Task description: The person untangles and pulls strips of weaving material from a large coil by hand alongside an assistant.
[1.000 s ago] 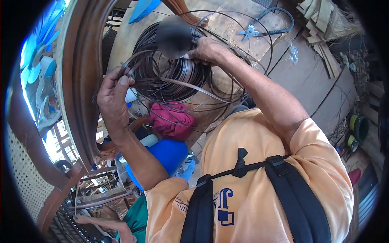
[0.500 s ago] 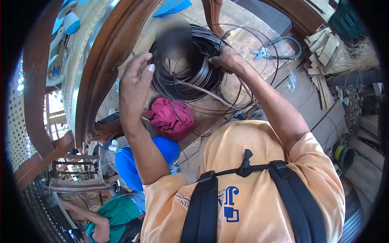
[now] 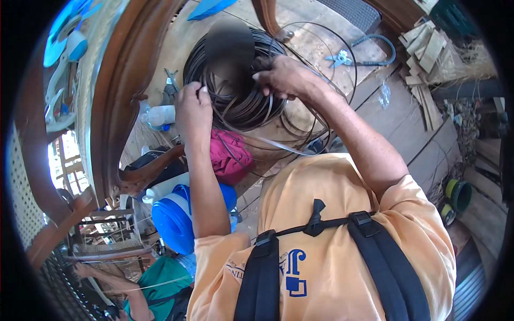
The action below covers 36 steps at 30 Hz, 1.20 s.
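A thick coil of dark, thin strands lies on a wooden board, with a blurred patch hiding part of its middle. At the coil's left side, my left hand is closed, its bent fingers and thumb against the outer strands. My right hand grips strands at the coil's upper right, fingers curled round them. Loose strands loop out to the right and below. A magenta cloth lies below the coil, partly behind my left forearm.
Blue-handled pliers lie on the board at the right. A clear bottle and another tool are left of my left hand. A carved wooden frame rises at left. A blue container stands below; a co-worker in green sits lower left.
My left hand has moved right and its spread fingers have closed at the coil's edge. My right hand has shifted left over the coil. The bottle and tool at left have come into view.
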{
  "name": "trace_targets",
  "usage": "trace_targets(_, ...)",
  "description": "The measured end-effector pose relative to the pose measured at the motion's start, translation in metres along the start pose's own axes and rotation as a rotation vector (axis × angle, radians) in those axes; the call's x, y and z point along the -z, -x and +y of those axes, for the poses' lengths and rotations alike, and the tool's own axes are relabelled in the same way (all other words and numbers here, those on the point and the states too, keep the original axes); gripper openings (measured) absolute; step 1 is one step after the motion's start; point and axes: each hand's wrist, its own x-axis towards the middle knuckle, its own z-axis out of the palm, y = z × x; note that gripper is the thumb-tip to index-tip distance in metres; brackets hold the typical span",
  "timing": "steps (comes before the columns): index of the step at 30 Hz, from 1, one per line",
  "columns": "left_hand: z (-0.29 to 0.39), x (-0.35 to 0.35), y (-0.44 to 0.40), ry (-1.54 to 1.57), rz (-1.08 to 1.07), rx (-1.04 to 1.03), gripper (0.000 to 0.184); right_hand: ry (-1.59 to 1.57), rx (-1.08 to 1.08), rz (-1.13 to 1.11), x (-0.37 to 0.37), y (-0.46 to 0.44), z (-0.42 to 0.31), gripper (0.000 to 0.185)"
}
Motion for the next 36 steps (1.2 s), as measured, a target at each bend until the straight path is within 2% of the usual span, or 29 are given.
trace_targets(1, -0.001, -0.010, -0.008, -0.063, -0.002, -0.145, 0.019, 0.059, -0.037, -0.087, -0.001, 0.002, -0.001, 0.021)
trace_targets(2, 0.004, -0.023, -0.012, -0.032, -0.049, -0.343, 0.018, 0.066, -0.060, -0.077, -0.004, 0.005, 0.003, 0.023)
trace_targets(4, 0.011, -0.043, -0.020, 0.034, -0.355, -0.320, 0.018, 0.107, -0.064, -0.164, -0.004, 0.008, 0.004, 0.028)
trace_targets(5, 0.011, -0.052, -0.022, 0.032, -0.467, -0.176, 0.032, 0.031, -0.018, -0.155, -0.002, 0.014, 0.005, 0.034)
trace_targets(8, -0.024, -0.063, -0.020, -0.524, -0.909, -0.151, 0.054, 0.023, 0.074, -0.044, 0.001, 0.004, 0.030, 0.033)
trace_targets(9, -0.023, -0.055, -0.010, -0.497, -0.859, -0.206, 0.068, 0.006, 0.087, -0.018, 0.006, 0.005, 0.035, 0.030)
trace_targets(10, -0.014, -0.044, -0.003, -0.558, -0.783, -0.269, 0.064, -0.024, 0.077, 0.009, 0.009, 0.003, 0.043, 0.028)
trace_targets(11, 0.017, -0.024, -0.005, -0.657, -0.806, -0.262, 0.061, -0.052, 0.066, 0.029, 0.008, 0.001, 0.051, 0.027)
trace_targets(13, 0.036, 0.001, -0.001, -0.701, -0.768, -0.238, 0.058, -0.084, 0.026, 0.008, 0.007, -0.003, 0.057, 0.025)
trace_targets(14, 0.041, 0.008, 0.002, -0.721, -0.745, -0.223, 0.057, -0.099, 0.024, -0.005, 0.003, -0.003, 0.059, 0.025)
trace_targets(17, 0.045, 0.021, 0.001, -0.778, -0.853, -0.126, 0.054, -0.086, 0.004, -0.047, -0.005, -0.010, 0.057, 0.024)
trace_targets(21, 0.040, 0.027, 0.007, -0.746, -0.820, -0.138, 0.053, -0.036, 0.100, -0.027, -0.008, -0.009, 0.055, 0.022)
trace_targets(25, 0.050, 0.021, -0.002, -0.791, -0.873, -0.099, 0.053, -0.019, 0.149, 0.047, -0.006, -0.013, 0.059, 0.021)
trace_targets(28, 0.046, 0.015, -0.003, -0.837, -0.794, -0.199, 0.053, -0.057, 0.195, 0.150, -0.006, -0.015, 0.067, 0.021)
trace_targets(31, 0.057, 0.016, -0.012, -0.913, -0.837, -0.175, 0.053, -0.071, 0.263, 0.288, -0.005, -0.015, 0.075, 0.022)
trace_targets(36, 0.046, 0.017, -0.015, -0.925, -0.746, -0.177, 0.058, -0.003, 0.332, 0.404, -0.003, -0.007, 0.080, 0.024)
